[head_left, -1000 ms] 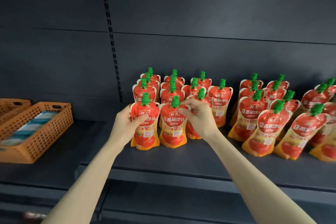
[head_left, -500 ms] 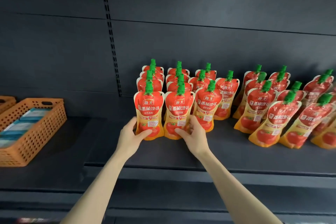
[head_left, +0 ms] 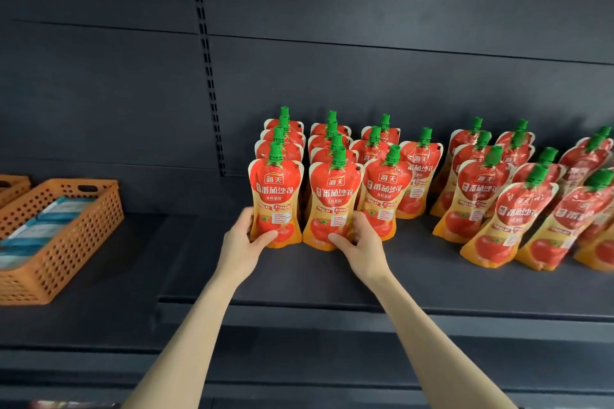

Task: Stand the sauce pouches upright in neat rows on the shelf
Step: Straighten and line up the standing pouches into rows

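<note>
Red and orange sauce pouches with green caps stand on a dark shelf (head_left: 415, 282). At the front of the left block, my left hand (head_left: 244, 242) grips the base of the front-left pouch (head_left: 275, 196). My right hand (head_left: 360, 244) grips the base of the pouch beside it (head_left: 335, 202). Both pouches stand upright with rows lined up behind them. A third front pouch (head_left: 382, 192) leans slightly right. Further right, several pouches (head_left: 505, 219) tilt in looser rows.
An orange perforated basket (head_left: 66, 242) holding blue-white packets sits on the shelf at the left, with a second basket (head_left: 13, 186) behind it. A slotted upright (head_left: 207, 70) runs up the dark back panel. A lower shelf edge (head_left: 365, 315) lies below.
Both hands slid down from the tops of the two front pouches to their bases. The view has risen and moved closer, and the third front pouch now shows uncovered.
</note>
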Action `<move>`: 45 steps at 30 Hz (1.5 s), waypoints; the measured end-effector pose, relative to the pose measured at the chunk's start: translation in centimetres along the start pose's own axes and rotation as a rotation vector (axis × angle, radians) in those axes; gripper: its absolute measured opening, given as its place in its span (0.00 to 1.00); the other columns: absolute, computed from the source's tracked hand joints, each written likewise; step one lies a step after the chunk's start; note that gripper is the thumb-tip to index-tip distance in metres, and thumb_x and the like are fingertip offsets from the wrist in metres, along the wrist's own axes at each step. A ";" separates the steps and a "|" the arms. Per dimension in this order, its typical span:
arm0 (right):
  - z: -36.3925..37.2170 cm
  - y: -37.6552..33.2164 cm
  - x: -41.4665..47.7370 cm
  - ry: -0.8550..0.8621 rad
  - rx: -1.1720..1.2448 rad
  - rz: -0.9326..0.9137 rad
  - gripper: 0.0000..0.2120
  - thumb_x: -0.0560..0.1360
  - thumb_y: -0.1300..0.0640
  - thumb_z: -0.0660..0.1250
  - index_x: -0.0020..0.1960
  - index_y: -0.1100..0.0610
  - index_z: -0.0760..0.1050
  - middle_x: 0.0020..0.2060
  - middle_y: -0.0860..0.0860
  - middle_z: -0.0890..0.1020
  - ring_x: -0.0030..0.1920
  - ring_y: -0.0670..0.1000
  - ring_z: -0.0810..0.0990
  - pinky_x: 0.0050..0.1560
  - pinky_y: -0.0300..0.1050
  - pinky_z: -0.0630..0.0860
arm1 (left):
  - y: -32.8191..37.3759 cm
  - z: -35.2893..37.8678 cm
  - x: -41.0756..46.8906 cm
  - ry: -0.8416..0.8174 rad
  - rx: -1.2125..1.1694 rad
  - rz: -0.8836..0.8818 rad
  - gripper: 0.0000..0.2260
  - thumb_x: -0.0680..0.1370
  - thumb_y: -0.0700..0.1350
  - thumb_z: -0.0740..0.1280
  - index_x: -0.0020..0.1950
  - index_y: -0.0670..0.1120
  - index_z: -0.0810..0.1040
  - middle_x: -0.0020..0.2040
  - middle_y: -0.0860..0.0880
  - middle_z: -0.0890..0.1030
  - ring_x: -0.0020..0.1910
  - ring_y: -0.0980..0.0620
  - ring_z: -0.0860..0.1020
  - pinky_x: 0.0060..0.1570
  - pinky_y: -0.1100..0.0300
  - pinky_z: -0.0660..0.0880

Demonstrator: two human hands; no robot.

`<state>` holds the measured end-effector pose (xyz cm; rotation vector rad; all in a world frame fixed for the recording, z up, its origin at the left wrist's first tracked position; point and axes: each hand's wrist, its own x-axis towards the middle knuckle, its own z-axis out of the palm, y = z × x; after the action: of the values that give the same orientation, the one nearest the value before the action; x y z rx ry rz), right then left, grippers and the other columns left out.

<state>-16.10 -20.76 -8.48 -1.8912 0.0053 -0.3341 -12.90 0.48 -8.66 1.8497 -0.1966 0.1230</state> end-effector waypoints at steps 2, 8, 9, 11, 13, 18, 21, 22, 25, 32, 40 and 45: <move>0.0 -0.1 0.0 -0.010 0.005 0.013 0.16 0.74 0.60 0.69 0.59 0.57 0.69 0.53 0.47 0.77 0.52 0.42 0.75 0.44 0.22 0.72 | 0.0 -0.1 0.0 -0.004 0.004 -0.005 0.17 0.74 0.44 0.70 0.60 0.49 0.71 0.55 0.55 0.78 0.55 0.57 0.77 0.54 0.59 0.75; 0.0 -0.3 -0.1 0.004 0.013 0.041 0.23 0.70 0.61 0.73 0.60 0.57 0.67 0.52 0.45 0.76 0.49 0.38 0.76 0.42 0.22 0.71 | 0.3 0.1 0.0 -0.024 0.115 -0.044 0.19 0.74 0.44 0.71 0.61 0.47 0.69 0.53 0.56 0.76 0.51 0.56 0.76 0.48 0.64 0.72; 0.0 -0.2 -0.1 0.007 0.002 0.043 0.22 0.70 0.61 0.73 0.60 0.57 0.67 0.52 0.45 0.76 0.49 0.39 0.76 0.42 0.21 0.71 | 0.3 0.1 0.0 -0.020 0.118 -0.044 0.18 0.73 0.44 0.71 0.61 0.48 0.69 0.53 0.56 0.76 0.51 0.56 0.76 0.48 0.65 0.73; 0.0 -0.2 -0.1 0.011 -0.021 0.041 0.21 0.71 0.61 0.72 0.60 0.57 0.67 0.53 0.46 0.76 0.50 0.42 0.75 0.42 0.22 0.71 | 0.2 0.1 0.0 -0.006 0.116 -0.042 0.17 0.73 0.43 0.71 0.59 0.49 0.70 0.52 0.56 0.77 0.51 0.56 0.76 0.48 0.64 0.74; 0.0 -0.1 0.0 0.013 -0.028 0.040 0.20 0.72 0.61 0.72 0.59 0.57 0.67 0.53 0.46 0.76 0.52 0.43 0.74 0.42 0.22 0.71 | 0.2 0.0 0.1 0.007 0.118 -0.041 0.17 0.73 0.43 0.71 0.58 0.48 0.70 0.53 0.55 0.77 0.52 0.55 0.77 0.48 0.65 0.73; 0.0 0.0 0.1 0.004 -0.045 0.040 0.20 0.72 0.61 0.71 0.60 0.57 0.67 0.54 0.46 0.76 0.53 0.43 0.74 0.42 0.23 0.71 | 0.5 0.2 0.1 0.012 0.155 -0.044 0.19 0.73 0.44 0.71 0.62 0.45 0.70 0.58 0.51 0.78 0.55 0.53 0.76 0.53 0.60 0.73; 0.1 0.0 0.1 0.002 -0.062 0.039 0.20 0.72 0.60 0.71 0.61 0.57 0.67 0.55 0.46 0.75 0.54 0.43 0.74 0.42 0.25 0.70 | 0.6 0.2 0.1 0.013 0.164 -0.043 0.20 0.74 0.44 0.70 0.63 0.45 0.69 0.60 0.49 0.77 0.56 0.53 0.76 0.52 0.61 0.72; 0.1 0.1 0.1 0.001 -0.064 0.039 0.20 0.73 0.60 0.71 0.61 0.57 0.67 0.55 0.46 0.75 0.54 0.43 0.73 0.42 0.25 0.70 | 0.6 0.3 0.1 0.015 0.166 -0.042 0.20 0.74 0.44 0.70 0.63 0.45 0.69 0.60 0.49 0.77 0.56 0.53 0.76 0.52 0.61 0.72; 0.2 0.1 0.2 -0.003 -0.070 0.043 0.21 0.73 0.60 0.71 0.61 0.57 0.66 0.57 0.48 0.75 0.55 0.44 0.73 0.44 0.26 0.69 | 0.8 0.4 0.0 0.018 0.177 -0.044 0.21 0.74 0.43 0.70 0.64 0.44 0.68 0.61 0.48 0.77 0.58 0.51 0.76 0.52 0.61 0.71; 0.2 0.0 0.1 0.006 -0.068 0.049 0.20 0.72 0.60 0.71 0.60 0.56 0.67 0.55 0.46 0.75 0.54 0.43 0.73 0.43 0.26 0.70 | 1.0 0.4 -0.1 0.016 0.194 -0.039 0.19 0.74 0.44 0.70 0.63 0.44 0.68 0.60 0.48 0.77 0.56 0.52 0.76 0.52 0.61 0.72; 0.3 -0.4 -0.1 0.023 -0.088 0.054 0.20 0.72 0.60 0.71 0.60 0.57 0.67 0.54 0.46 0.75 0.54 0.43 0.73 0.43 0.26 0.69 | 1.0 0.3 -0.1 0.017 0.205 -0.040 0.20 0.74 0.44 0.70 0.63 0.44 0.68 0.60 0.48 0.77 0.58 0.50 0.77 0.52 0.59 0.73; 0.2 -0.7 -0.2 0.037 -0.082 0.065 0.21 0.71 0.59 0.72 0.60 0.57 0.67 0.53 0.46 0.75 0.50 0.42 0.74 0.40 0.24 0.71 | 1.0 0.4 -0.3 0.019 0.218 -0.040 0.22 0.74 0.45 0.71 0.64 0.45 0.67 0.60 0.48 0.77 0.57 0.50 0.77 0.52 0.59 0.73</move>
<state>-16.33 -20.26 -7.93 -1.9615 0.1063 -0.3286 -13.37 -0.15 -7.92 2.0676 -0.1365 0.1384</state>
